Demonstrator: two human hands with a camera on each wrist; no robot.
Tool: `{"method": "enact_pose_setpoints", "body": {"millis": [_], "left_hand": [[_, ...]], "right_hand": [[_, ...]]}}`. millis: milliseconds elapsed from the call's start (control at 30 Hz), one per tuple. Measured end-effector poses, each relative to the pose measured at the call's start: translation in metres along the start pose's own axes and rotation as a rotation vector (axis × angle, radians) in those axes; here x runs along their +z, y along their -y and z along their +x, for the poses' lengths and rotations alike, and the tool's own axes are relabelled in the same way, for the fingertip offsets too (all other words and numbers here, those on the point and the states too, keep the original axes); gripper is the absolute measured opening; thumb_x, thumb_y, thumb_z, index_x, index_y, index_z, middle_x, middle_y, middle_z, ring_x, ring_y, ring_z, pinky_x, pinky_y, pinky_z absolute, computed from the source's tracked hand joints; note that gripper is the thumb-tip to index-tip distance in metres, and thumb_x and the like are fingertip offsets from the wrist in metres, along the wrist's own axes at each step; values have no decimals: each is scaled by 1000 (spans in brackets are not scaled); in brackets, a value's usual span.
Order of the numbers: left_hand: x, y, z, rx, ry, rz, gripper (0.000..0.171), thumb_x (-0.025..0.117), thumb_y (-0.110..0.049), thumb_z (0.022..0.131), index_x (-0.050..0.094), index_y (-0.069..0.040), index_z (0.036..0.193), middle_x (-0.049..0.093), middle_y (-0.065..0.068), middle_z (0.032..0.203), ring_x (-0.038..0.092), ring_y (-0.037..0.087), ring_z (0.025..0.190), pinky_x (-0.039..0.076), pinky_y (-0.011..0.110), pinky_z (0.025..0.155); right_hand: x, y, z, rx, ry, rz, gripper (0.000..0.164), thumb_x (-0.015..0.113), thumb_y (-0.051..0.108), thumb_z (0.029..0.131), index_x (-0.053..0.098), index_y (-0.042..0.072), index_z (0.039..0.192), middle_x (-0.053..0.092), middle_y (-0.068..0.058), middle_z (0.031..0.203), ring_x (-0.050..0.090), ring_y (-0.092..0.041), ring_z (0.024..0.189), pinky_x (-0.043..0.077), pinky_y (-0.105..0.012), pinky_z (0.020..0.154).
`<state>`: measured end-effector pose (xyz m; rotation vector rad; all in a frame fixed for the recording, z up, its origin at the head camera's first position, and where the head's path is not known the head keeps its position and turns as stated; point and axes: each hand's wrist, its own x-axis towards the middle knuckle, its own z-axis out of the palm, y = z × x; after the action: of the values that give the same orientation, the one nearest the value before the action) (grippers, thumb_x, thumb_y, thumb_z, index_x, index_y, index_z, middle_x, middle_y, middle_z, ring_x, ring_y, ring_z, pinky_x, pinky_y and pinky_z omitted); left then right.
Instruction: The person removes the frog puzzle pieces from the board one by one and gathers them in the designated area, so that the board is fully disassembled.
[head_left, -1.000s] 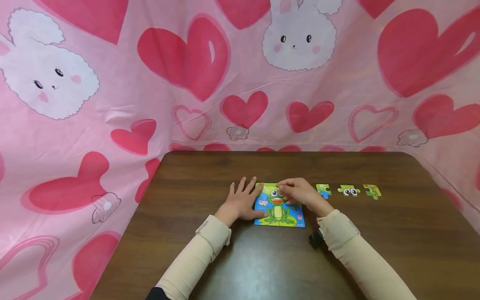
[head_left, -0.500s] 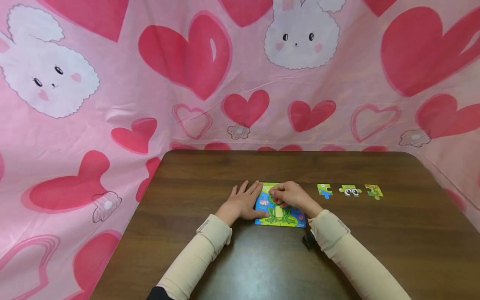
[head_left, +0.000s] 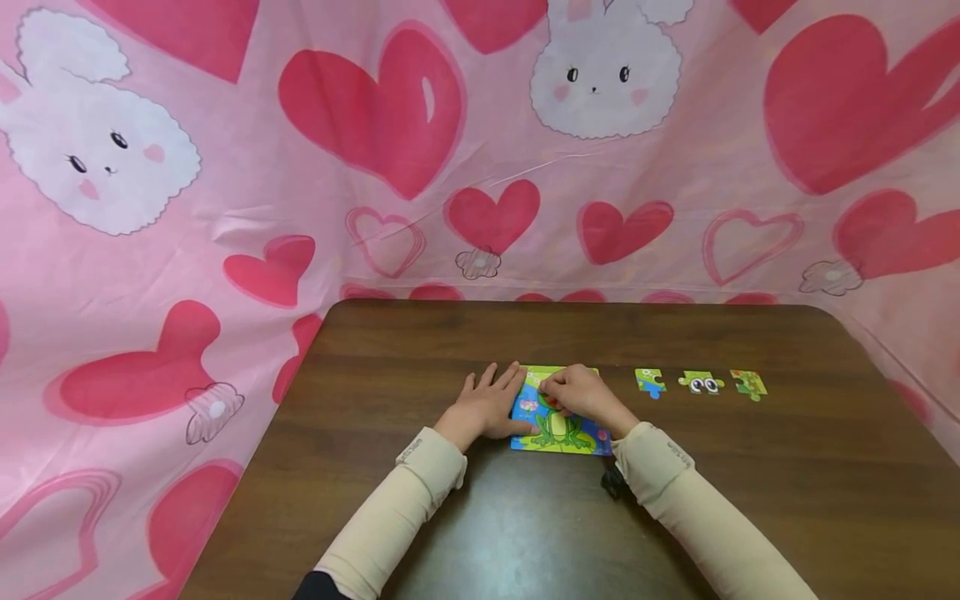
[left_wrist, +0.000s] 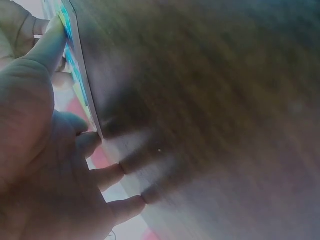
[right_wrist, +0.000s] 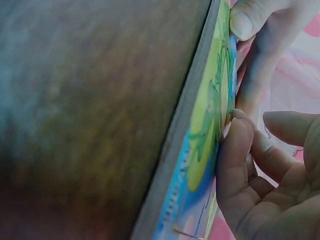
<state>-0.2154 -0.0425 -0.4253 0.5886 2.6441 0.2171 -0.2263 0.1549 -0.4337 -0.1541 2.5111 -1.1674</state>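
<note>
A square frog jigsaw puzzle [head_left: 557, 431] lies on the brown table. My left hand [head_left: 487, 410] is spread along its left edge, its thumb resting on the picture; in the left wrist view, the left hand's fingertips [left_wrist: 134, 204] touch the table. Over the frog's head my right hand [head_left: 585, 393] bends its fingers down onto the puzzle. The right wrist view has the right thumb and a finger [right_wrist: 235, 142] close together at the surface, on what seems the thin edge of a puzzle piece [right_wrist: 242, 115]. The hand hides most of that piece.
Three loose puzzle pieces lie in a row to the right: a blue-green one [head_left: 650, 383], one with two eyes [head_left: 702, 383] and a green-orange one [head_left: 748, 384]. A pink heart-patterned cloth [head_left: 480, 150] hangs behind the table [head_left: 420, 333].
My right hand has moved left and slightly down, from the puzzle's upper right to the frog's face, covering the eyes and most of the mouth. The left hand has hardly moved.
</note>
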Motion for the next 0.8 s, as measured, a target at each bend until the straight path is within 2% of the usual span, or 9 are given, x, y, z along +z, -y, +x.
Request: {"method": "enact_pose_setpoints", "body": {"millis": [200,433,633,800], "left_hand": [[2,1,1,-6,-16,-27,109,62,-69,89,-2,-23,165,9,-5,173,9,30,160,11,61,125],[0,-1,0,-17,-7,-37,109,62,-68,89,-3,-23,165,9,-5,173,8,30,160,11,61,125],[-3,-2,0,-34,19,-53,110,63,-67,90,-6,-25,164,6,-6,173,6,30,160,10,62,125],[-3,-2,2,-39,25,-54,111,64,-67,89,-6,-26,164,6,-6,173,6,30,160,11,62,125]], "right_hand": [[0,1,-2,1,1,-1,29,57,24,104,76,5,94,64,-5,71,63,-15,66,58,-28,65],[0,-1,-3,-15,-5,1,24,60,23,103,76,5,102,65,-5,74,64,-14,67,59,-29,68],[0,-2,-2,13,-2,44,22,61,20,102,75,6,112,67,-6,82,64,-15,72,60,-30,69],[-1,-2,-2,20,12,89,20,62,20,101,74,7,113,69,-7,88,65,-17,78,60,-32,71]]}}
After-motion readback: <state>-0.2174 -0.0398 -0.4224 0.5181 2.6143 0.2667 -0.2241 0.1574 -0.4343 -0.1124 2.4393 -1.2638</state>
